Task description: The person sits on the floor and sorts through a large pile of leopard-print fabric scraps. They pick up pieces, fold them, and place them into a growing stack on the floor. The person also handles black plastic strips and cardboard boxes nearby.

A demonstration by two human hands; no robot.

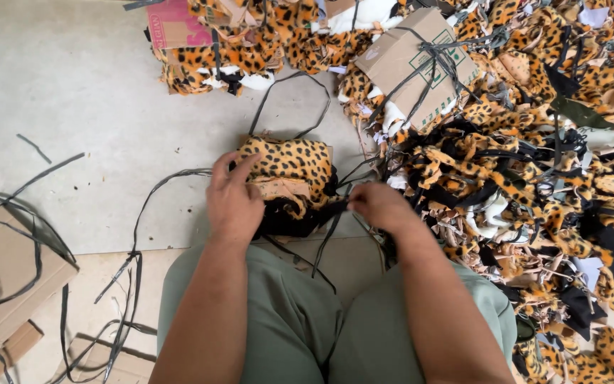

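Two hands are down on one small bundle of leopard-print fabric pieces (287, 171), which sits on the floor just beyond the person's knees. The left hand (232, 199) lies flat across its left side, fingers spread and pressing, gripping nothing. The right hand (379, 206) is pinched shut on a black strap (325, 235) that runs under the bundle. To the right, touching it, sprawls the big heap of scraps (534, 185); far behind sits a tied cardboard packet (417, 60). Risk here: if that pressing palm lifts, the stack may slump sideways, or the strap could snag loose scraps from the heap.
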